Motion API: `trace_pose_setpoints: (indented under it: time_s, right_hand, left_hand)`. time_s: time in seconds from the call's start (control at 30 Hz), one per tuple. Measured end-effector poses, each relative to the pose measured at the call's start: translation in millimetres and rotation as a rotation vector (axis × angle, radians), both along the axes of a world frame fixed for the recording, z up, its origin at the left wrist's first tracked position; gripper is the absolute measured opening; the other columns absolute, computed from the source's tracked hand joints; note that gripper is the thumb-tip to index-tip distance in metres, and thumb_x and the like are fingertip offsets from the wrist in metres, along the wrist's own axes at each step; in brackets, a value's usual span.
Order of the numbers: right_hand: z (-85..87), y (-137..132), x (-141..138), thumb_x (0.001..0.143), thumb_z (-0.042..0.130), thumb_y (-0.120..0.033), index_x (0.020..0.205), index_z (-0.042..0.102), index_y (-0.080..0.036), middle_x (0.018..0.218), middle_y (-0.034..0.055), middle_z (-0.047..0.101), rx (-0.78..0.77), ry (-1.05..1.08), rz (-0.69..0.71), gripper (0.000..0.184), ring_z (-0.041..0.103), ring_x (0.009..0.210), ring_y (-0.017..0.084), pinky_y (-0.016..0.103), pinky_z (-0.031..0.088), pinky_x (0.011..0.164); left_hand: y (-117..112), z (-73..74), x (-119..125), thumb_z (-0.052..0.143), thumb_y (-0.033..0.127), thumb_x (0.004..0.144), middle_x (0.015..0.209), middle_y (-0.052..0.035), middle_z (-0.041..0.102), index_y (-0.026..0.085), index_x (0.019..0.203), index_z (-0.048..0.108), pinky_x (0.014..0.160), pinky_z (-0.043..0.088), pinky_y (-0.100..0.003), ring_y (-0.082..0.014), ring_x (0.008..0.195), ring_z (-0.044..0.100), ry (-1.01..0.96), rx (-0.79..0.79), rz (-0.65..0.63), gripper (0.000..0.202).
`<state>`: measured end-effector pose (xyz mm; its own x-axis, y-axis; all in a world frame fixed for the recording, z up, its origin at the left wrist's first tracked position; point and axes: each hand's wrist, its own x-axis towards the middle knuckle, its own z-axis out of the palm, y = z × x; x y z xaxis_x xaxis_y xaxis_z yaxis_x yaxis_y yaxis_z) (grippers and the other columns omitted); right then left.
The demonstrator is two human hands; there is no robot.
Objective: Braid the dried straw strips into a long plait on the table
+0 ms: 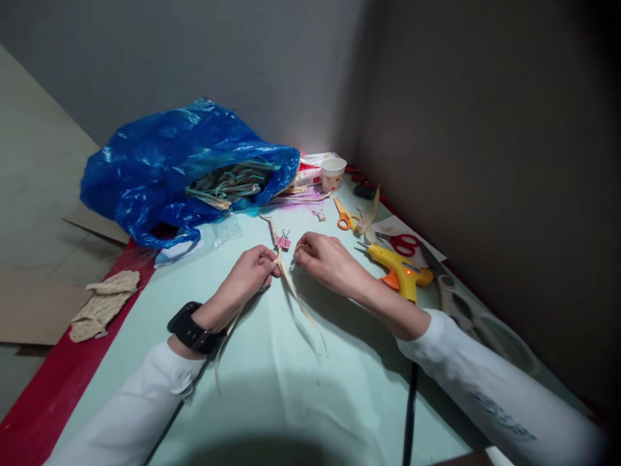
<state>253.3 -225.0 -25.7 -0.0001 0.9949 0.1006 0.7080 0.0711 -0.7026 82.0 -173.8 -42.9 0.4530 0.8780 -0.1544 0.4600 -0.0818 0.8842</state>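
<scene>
A thin braid of pale dried plant fibre (271,226) lies on the table, with a pink binder clip (282,243) clamped across it. Just below the clip, my left hand (251,272) pinches a fibre strand, whose tail shows under the wrist. Loose strands (295,292) hang from the clipped braid between my hands and trail toward me. To the right of the clip, my right hand (324,260) is closed in a pinch. A bit of pale strand shows at its fingertips, though the fingers hide most of it.
A blue plastic bag (160,162) holding dried fibres lies at the back left, near a paper cup (333,175). On the right are orange-handled scissors (345,217), red-handled scissors (403,244), a yellow glue gun (400,268) and large shears (460,304). A woven piece (107,304) rests at left.
</scene>
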Motion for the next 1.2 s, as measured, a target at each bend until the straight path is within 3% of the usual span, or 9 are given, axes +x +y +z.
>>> trace_pose_setpoints:
  time_s: [0.13,0.27,0.47,0.6,0.8,1.2]
  right_hand:
    - [-12.6,4.5,-12.8,0.079,0.053,-0.031,0.076,0.06,-0.015,0.067,0.0017,0.058,-0.082,0.116,0.059,0.017,0.049,0.065,0.013,0.023,0.03,0.057]
    - [-23.7,9.5,-13.9,0.073,0.058,-0.031,0.071,0.056,-0.016,0.058,-0.0038,0.048,-0.164,0.266,0.023,0.016,0.041,0.056,0.01,0.022,0.027,0.053]
    - [-28.7,8.7,-8.9,0.074,0.055,-0.033,0.066,0.049,-0.017,0.054,-0.0065,0.039,-0.279,0.481,0.098,0.019,0.031,0.048,0.007,0.023,0.024,0.049]
    - [-28.4,8.4,-7.3,0.074,0.056,-0.032,0.063,0.043,-0.018,0.055,-0.0061,0.037,-0.271,0.42,0.102,0.022,0.031,0.05,0.008,0.023,0.022,0.048]
    - [-29.4,9.4,-6.9,0.075,0.056,-0.028,0.066,0.047,-0.018,0.061,-0.0034,0.046,-0.232,0.288,0.084,0.016,0.038,0.058,0.01,0.023,0.026,0.052]
    - [-23.2,7.3,-6.8,0.077,0.051,-0.027,0.065,0.047,-0.019,0.059,-0.0031,0.044,-0.235,0.216,0.065,0.015,0.038,0.058,0.011,0.024,0.025,0.052]
  left_hand:
    - [-3.7,-0.3,2.5,0.05,0.019,0.075,0.054,0.0045,0.049,0.017,0.074,0.05,0.039,0.021,-0.019,-0.0044,0.038,0.031,-0.141,-0.163,-0.012,0.002]
    - [-2.9,-0.4,2.0,0.049,0.016,0.074,0.043,0.0059,0.043,0.018,0.071,0.05,0.037,0.02,-0.019,-0.006,0.036,0.033,-0.2,-0.263,0.001,0.004]
    - [4.1,-1.5,1.9,0.054,0.022,0.075,0.05,0.0074,0.036,0.017,0.064,0.049,0.037,0.012,-0.02,-0.0031,0.039,0.021,-0.262,-0.336,0.034,0.014]
    - [3.2,0.2,3.8,0.052,0.027,0.079,0.052,0.0082,0.03,0.017,0.063,0.048,0.038,0.01,-0.021,-0.0042,0.041,0.018,-0.275,-0.355,0.061,0.019]
    - [3.0,-0.5,4.7,0.054,0.027,0.081,0.054,0.0077,0.031,0.017,0.062,0.046,0.041,0.01,-0.022,-0.0043,0.044,0.019,-0.297,-0.361,0.071,0.023]
    - [4.8,-1.7,7.0,0.057,0.026,0.077,0.049,0.0084,0.033,0.016,0.062,0.053,0.04,0.011,-0.022,-0.004,0.04,0.021,-0.226,-0.352,0.127,0.019]
